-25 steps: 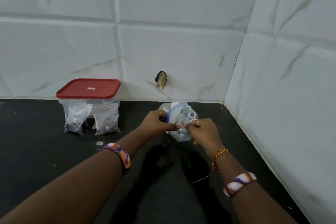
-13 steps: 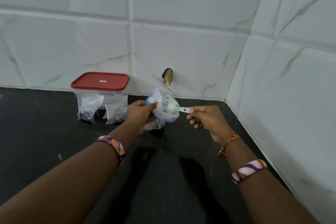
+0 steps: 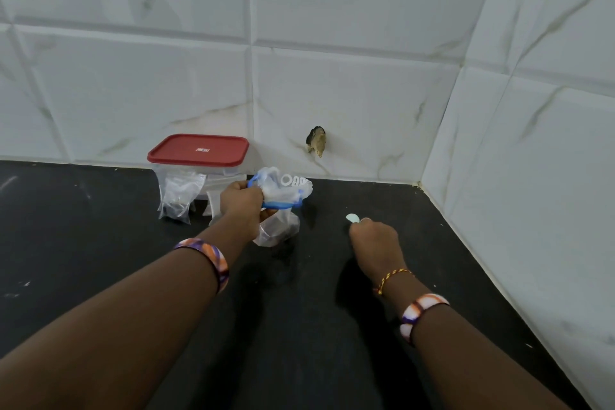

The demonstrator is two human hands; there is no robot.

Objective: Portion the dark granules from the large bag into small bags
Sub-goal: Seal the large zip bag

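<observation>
My left hand (image 3: 242, 200) grips the blue zip rim of the large clear bag (image 3: 283, 191), which hangs over the black counter with dark granules gathered in its bottom (image 3: 278, 232). My right hand (image 3: 374, 240) is low over the counter to the right, closed on a small pale green spoon (image 3: 352, 218) whose bowl sticks out past my fingers. Two small clear bags with dark granules, one (image 3: 179, 196) left and one (image 3: 214, 205) partly behind my left hand, stand against the container.
A clear container with a red lid (image 3: 198, 150) sits at the back by the tiled wall. A chipped hole (image 3: 316, 140) marks the wall tile. The right wall (image 3: 532, 210) meets the black counter (image 3: 299, 326) in a corner.
My right hand has pulled the spoon out of the large bag and dropped to the counter on the right. My left hand still holds the bag's rim.
</observation>
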